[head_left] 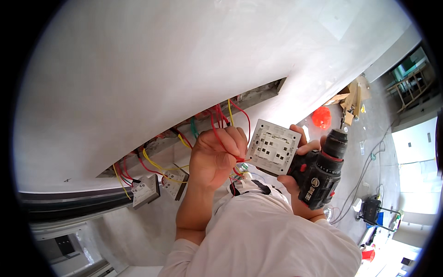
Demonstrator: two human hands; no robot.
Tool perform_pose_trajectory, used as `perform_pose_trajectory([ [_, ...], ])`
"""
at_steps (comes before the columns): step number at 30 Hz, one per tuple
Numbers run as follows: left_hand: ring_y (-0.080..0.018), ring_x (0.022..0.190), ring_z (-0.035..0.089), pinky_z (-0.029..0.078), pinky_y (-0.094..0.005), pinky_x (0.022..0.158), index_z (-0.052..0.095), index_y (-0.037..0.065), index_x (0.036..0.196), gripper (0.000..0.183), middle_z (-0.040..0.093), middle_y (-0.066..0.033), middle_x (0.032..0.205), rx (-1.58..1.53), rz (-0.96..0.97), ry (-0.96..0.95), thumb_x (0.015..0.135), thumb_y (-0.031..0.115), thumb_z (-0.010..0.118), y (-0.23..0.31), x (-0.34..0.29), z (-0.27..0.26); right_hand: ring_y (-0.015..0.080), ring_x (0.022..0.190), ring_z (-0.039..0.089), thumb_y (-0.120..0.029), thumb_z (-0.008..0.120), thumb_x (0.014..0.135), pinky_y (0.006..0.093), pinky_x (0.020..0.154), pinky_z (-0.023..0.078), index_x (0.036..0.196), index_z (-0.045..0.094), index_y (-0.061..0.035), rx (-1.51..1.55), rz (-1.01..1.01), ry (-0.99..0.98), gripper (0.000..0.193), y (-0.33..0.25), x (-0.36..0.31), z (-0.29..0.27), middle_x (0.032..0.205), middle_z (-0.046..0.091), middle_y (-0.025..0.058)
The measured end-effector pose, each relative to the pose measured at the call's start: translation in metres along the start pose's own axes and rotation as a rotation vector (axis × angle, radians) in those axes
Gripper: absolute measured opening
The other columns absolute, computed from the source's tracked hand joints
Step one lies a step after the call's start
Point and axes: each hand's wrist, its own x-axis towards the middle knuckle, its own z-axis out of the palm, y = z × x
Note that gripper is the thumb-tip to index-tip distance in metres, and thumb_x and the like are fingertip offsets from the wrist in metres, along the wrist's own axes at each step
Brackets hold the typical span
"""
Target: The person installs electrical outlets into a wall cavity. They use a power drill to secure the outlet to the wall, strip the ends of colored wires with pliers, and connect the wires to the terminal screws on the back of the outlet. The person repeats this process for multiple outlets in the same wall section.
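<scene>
The left hand (217, 157) has its fingertips pinched together on a red wire (220, 138), whose bared end sits just beside the back edge of a white switch module (273, 147). The right hand (300, 147) carries two things at once: its fingers are wrapped tight around the grip of a black and red cordless drill (320, 173), while the thumb and forefinger prop the switch module from behind, terminal side facing the person. The module sits between the two hands, touching the right fingers and just beyond the left fingertips.

Judging from this, the wire end is being fed into a terminal. To do it well, the pinch should stay close to the bare tip so the wire goes in straight, and the module must be held steady, which looks awkward with the drill in the same hand.

Farther out from the left fingers, red, yellow and green wires (152, 162) spill from a long chase (240, 101) cut in the white wall (161, 60), and two more switch modules (146, 190) hang below it.
</scene>
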Motion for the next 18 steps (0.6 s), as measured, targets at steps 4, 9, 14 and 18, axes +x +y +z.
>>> perform_pose_trajectory([
  [4, -0.0198, 0.084, 0.048, 0.038, -0.0326, 0.075, 0.064, 0.006, 0.082, 0.009, 0.061, -0.0088, 0.085, -0.008, 0.180, -0.105, 0.080, 0.007, 0.073, -0.009, 0.008, -0.008, 0.0366, 0.143, 0.042, -0.014, 0.094, 0.072, 0.0532, 0.117, 0.039, 0.145, 0.030, -0.0195, 0.002, 0.049, 0.028, 0.097, -0.006, 0.001, 0.009, 0.130, 0.047, 0.0078],
  [9, -0.0202, 0.084, 0.056, 0.046, -0.0326, 0.075, 0.065, 0.000, 0.079, 0.008, 0.064, -0.0124, 0.087, 0.122, 0.191, 0.068, 0.076, -0.003, 0.072, -0.005, 0.011, 0.010, 0.0323, 0.139, 0.048, -0.007, 0.094, 0.070, 0.0460, 0.114, 0.045, 0.117, 0.044, -0.0147, -0.047, 0.120, 0.065, 0.069, -0.011, 0.000, 0.013, 0.151, 0.040, 0.0227],
  [14, -0.0197, 0.084, 0.052, 0.040, -0.0327, 0.079, 0.061, 0.000, 0.077, 0.010, 0.064, -0.0155, 0.090, 0.255, 0.080, 0.187, 0.075, 0.004, 0.070, 0.003, 0.003, 0.017, 0.0326, 0.137, 0.051, -0.005, 0.094, 0.069, 0.0446, 0.110, 0.050, 0.114, 0.045, -0.0153, -0.100, 0.060, -0.003, 0.067, -0.008, 0.004, 0.011, 0.152, 0.039, 0.0222],
  [18, -0.0178, 0.079, 0.054, 0.042, -0.0306, 0.074, 0.062, -0.001, 0.079, 0.011, 0.063, -0.0157, 0.089, 0.276, 0.038, 0.233, 0.076, 0.004, 0.072, 0.005, 0.003, 0.021, 0.0329, 0.137, 0.051, -0.002, 0.092, 0.070, 0.0456, 0.109, 0.052, 0.114, 0.046, -0.0160, -0.075, 0.047, -0.019, 0.065, -0.013, 0.008, 0.013, 0.151, 0.039, 0.0210],
])
